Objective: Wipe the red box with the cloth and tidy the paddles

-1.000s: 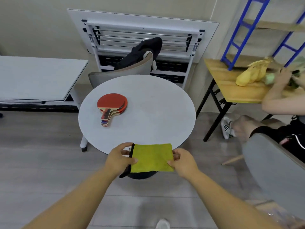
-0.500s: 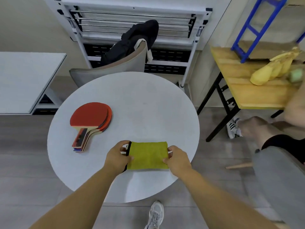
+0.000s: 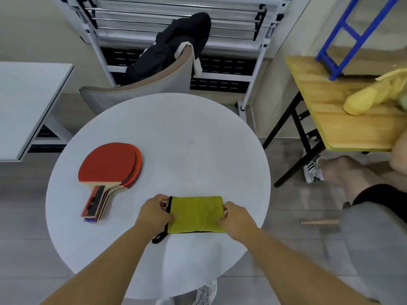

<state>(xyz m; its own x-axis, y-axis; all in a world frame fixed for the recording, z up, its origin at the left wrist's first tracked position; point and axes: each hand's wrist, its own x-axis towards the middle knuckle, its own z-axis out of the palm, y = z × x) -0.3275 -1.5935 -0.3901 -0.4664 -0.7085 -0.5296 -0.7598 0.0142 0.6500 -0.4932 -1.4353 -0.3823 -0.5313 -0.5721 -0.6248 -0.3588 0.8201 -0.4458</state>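
The folded yellow-green cloth (image 3: 196, 214) lies flat on the round white desk (image 3: 187, 139), stretched between the two hands. The left hand (image 3: 154, 213) pinches the cloth's black-trimmed left edge, its fingers (image 3: 161, 198) curled over the far corner and its thumb pressed on top. The right hand (image 3: 236, 219) grips the opposite edge the same way, with its fingers (image 3: 228, 204) bent round the far right corner and its thumb lying on the near part of the fabric. A black hanging loop (image 3: 158, 237) trails from the cloth's near-left corner, just under the left wrist.

The paddles (image 3: 109, 167) sit in a stack to the left of and beyond the left fingers, well apart from them. Their red faces are up, and their handles point back toward the near edge of the desk.

Straight ahead of the fingers, past the far rim of the desk, stands a grey chair (image 3: 136, 95) with a black jacket (image 3: 174, 47) draped over its back. Far off to the right of the right fingers is a wooden desk (image 3: 326, 111), and beside it a second person's bare leg (image 3: 343, 172).
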